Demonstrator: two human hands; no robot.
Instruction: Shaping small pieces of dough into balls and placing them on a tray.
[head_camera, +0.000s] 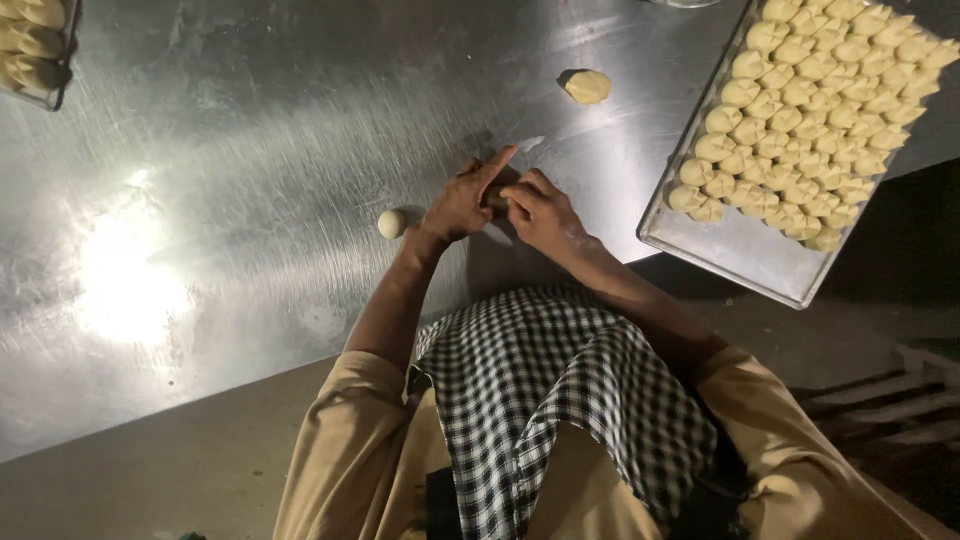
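— What are the fingers doing?

— The left hand and the right hand meet over the steel bench, a little in from its near edge. The fingers of both close in on a small piece of dough, pinching it between them; only a sliver of it shows, the rest is hidden under the knuckles. One left finger sticks out straight toward the far side, off the dough.

— Why both hands on so small a thing?

— My guess: one steadies it while the other folds or crimps the edge. Held close to the body, the wrists stay low over the metal.

— What lies just around them?

— A small dough ball sits just left of the left wrist, within easy reach. Farther toward the far edge lies a flattened dough disc, apart from the hands.

— And the finished ones?

— On the right, a metal tray hangs slightly over the bench's near right edge, packed in close rows with shaped dough pieces; its near corner is bare, probably kept on that side so the right hand can set pieces down. A second tray with similar pieces peeks in at the far left corner.

— The person?

— A checked cloth drapes their front.
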